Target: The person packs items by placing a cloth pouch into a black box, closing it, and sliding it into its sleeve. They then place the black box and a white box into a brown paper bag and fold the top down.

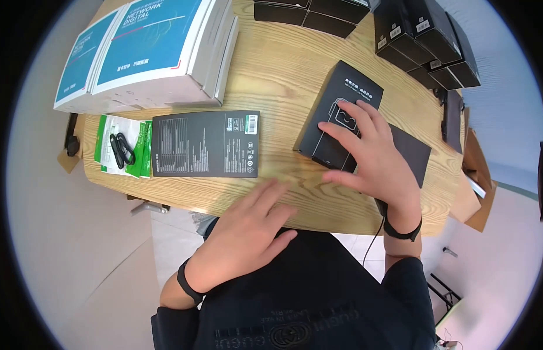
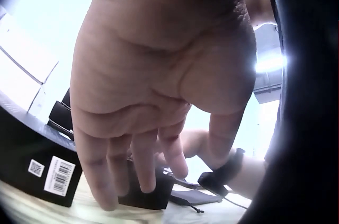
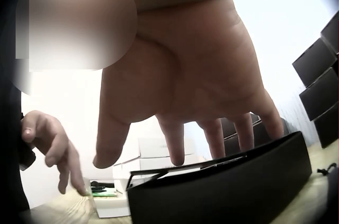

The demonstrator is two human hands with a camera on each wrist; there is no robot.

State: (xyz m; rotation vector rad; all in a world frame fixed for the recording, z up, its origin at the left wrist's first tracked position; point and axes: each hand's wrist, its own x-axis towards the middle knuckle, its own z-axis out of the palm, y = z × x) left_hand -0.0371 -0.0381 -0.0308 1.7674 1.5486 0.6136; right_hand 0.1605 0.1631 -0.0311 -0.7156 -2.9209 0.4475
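My right hand (image 1: 373, 151) is spread over a black box (image 1: 356, 87) with a white line-drawn smiling face and white lettering on top. Its fingertips overlap the lid in the head view. From the right wrist, the near side of the box (image 3: 222, 192) stands below the straight fingers. Partly covered by this hand, a dark flat panel (image 1: 413, 154) lies beside the box. My left hand (image 1: 245, 233) hovers at the table's front edge, fingers loosely extended and holding nothing. Ahead of it lies another black box (image 1: 207, 146), back label up, its barcode (image 2: 60, 175) facing the left wrist camera.
White boxes with blue labels (image 1: 149, 41) are stacked at the back left. Green-and-white packets (image 1: 144, 157) lie below them, with a coiled black cable (image 1: 122, 150) on top. Several black boxes (image 1: 420, 35) stand at the back right, near a dark drawstring pouch (image 1: 452, 122).
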